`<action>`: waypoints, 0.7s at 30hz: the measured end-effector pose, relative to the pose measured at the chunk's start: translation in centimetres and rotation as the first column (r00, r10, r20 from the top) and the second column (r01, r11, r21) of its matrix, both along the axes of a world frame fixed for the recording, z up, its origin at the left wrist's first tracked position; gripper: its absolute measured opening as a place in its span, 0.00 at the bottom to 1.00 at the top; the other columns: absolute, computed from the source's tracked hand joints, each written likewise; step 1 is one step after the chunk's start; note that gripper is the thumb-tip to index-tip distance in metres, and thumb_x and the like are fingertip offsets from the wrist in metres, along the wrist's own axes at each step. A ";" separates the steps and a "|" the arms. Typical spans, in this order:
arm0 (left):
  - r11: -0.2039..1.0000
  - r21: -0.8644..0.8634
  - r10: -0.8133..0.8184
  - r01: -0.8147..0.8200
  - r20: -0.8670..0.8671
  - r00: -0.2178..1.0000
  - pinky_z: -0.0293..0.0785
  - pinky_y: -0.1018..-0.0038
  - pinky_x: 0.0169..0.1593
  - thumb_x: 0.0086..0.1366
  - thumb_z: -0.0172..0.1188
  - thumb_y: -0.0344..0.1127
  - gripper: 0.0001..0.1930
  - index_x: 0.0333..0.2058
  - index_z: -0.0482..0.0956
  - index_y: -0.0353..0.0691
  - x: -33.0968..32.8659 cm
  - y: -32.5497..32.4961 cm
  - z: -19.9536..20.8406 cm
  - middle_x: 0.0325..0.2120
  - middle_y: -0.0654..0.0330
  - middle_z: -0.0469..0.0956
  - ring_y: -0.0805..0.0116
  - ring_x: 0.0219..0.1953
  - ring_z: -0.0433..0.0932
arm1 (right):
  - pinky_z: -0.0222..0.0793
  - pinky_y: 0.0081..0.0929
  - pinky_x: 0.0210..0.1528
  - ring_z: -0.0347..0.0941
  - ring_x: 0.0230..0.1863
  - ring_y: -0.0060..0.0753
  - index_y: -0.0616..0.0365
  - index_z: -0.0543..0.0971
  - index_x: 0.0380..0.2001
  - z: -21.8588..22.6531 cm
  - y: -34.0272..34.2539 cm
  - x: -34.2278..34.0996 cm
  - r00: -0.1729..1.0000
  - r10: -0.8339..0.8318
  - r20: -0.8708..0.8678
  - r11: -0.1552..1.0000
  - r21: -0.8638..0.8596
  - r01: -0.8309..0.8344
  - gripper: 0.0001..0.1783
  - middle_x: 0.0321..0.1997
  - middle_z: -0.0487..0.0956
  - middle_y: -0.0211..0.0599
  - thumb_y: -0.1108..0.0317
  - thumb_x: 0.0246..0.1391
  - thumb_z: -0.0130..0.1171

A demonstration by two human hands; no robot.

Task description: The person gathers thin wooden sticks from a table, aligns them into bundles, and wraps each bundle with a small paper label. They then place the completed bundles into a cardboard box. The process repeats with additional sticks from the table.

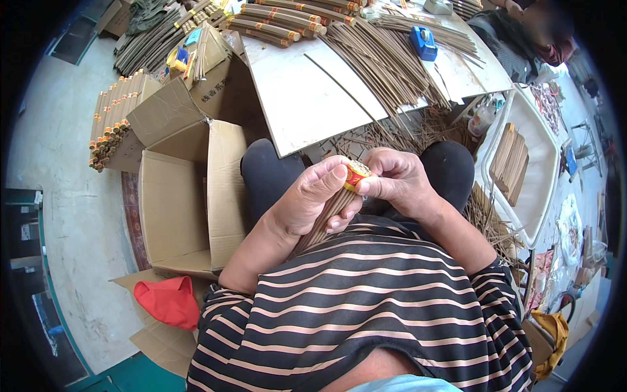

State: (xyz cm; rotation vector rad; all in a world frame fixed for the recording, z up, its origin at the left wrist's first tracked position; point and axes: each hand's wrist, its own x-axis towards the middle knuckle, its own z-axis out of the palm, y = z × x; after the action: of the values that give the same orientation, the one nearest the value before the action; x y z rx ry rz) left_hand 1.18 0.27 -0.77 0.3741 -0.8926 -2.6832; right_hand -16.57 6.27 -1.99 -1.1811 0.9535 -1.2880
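A bundle of brown incense sticks [324, 221] slants up from my lap, its end facing up between my hands. Around that end runs a red and yellow paper band [356, 175]. My left hand [305, 197] is closed round the bundle, thumb beside the band. My right hand [406, 184] pinches the band's right side between thumb and fingers; the curled fingers partly hide one another. Just beyond my hands, loose incense sticks [385, 65] lie spread over the white table [294, 98], and a blue tape dispenser [423, 43] stands among them.
Banded bundles [277, 23] are piled at the table's back, with more stacked [116, 121] at the left. An open cardboard box [175, 209] stands by my left knee, a red cloth [168, 302] near it. A white tub [545, 176] holds sticks at the right. Another person [503, 32] sits at the far right.
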 end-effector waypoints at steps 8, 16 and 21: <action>0.986 0.103 -0.121 0.131 -0.102 0.987 0.67 0.85 0.16 0.66 0.46 0.48 0.18 0.44 0.65 0.38 -0.3 -0.4 -0.5 0.22 0.52 0.73 0.73 0.13 0.69 | 0.61 0.23 0.46 0.64 0.39 0.24 0.57 0.79 0.28 1.0 -1.0 -0.4 0.985 0.000 -0.171 0.980 -0.194 -0.034 0.17 0.33 0.71 0.29 0.62 0.35 0.72; 0.960 -0.258 0.156 -0.112 0.157 0.975 0.72 0.81 0.23 0.66 0.45 0.51 0.22 0.37 0.70 0.33 -1.2 -0.1 -0.6 0.23 0.52 0.74 0.70 0.19 0.74 | 0.61 0.23 0.42 0.65 0.37 0.27 0.59 0.77 0.26 0.9 -0.5 -1.0 0.960 -0.128 -0.250 0.989 -0.103 0.105 0.15 0.31 0.70 0.31 0.63 0.38 0.70; 0.860 -0.508 0.205 -0.054 0.245 0.948 0.73 0.80 0.32 0.67 0.45 0.48 0.21 0.39 0.71 0.32 -0.8 0.2 0.4 0.26 0.58 0.75 0.73 0.26 0.75 | 0.61 0.20 0.33 0.63 0.30 0.22 0.60 0.77 0.25 1.6 -0.2 -0.7 0.936 -0.169 -0.308 0.985 -0.094 0.147 0.17 0.28 0.70 0.30 0.59 0.39 0.70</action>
State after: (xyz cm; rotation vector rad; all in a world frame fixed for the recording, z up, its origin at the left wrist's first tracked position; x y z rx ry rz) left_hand 0.34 0.50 -0.34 0.6879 -1.5353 -2.1914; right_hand -17.26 6.06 -0.36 -1.4163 1.2669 -1.2894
